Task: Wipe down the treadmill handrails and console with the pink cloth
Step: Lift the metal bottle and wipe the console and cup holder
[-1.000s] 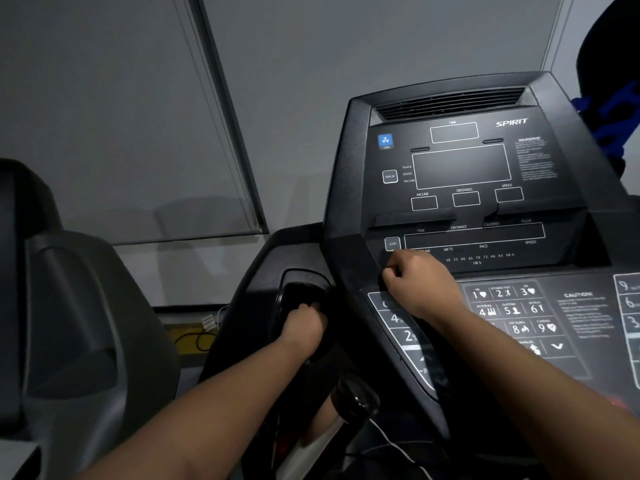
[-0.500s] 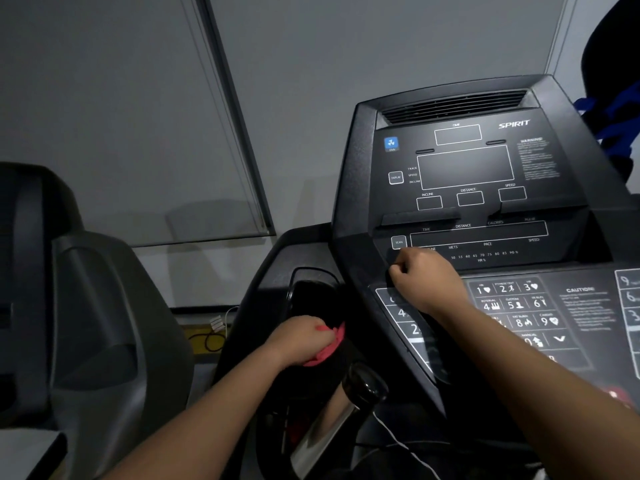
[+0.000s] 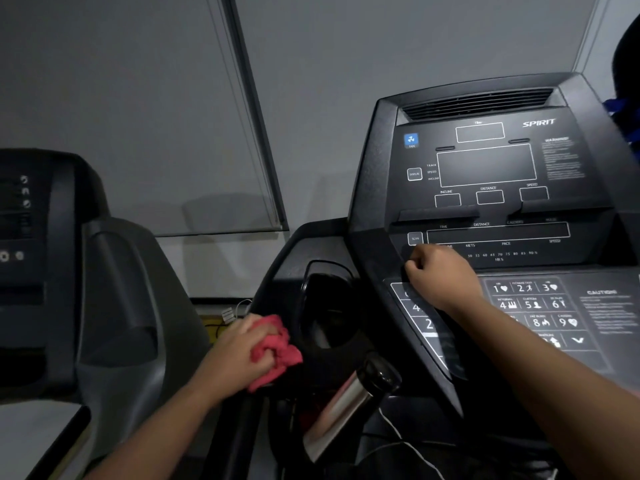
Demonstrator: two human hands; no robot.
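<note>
My left hand (image 3: 239,355) grips the bunched pink cloth (image 3: 277,351) and holds it against the black rim on the left of the cup holder (image 3: 325,313). The treadmill console (image 3: 485,168) with its dark displays rises at the right. On the console's lower left edge rests my right hand (image 3: 440,277), fingers curled into a fist just above the number keypad (image 3: 533,306); I see nothing held in it. A silver handrail grip with a black cap (image 3: 356,396) slants below the cup holder.
A second grey and black machine (image 3: 114,306) stands close on the left. Behind is a grey wall with a window blind (image 3: 138,116). A thin white cable (image 3: 412,445) hangs under the console. A dark shape with blue (image 3: 627,109) shows at the far right edge.
My left hand has come out of the cup holder and slid left and down along its rim, and the pink cloth now shows. The right hand has stayed in place.
</note>
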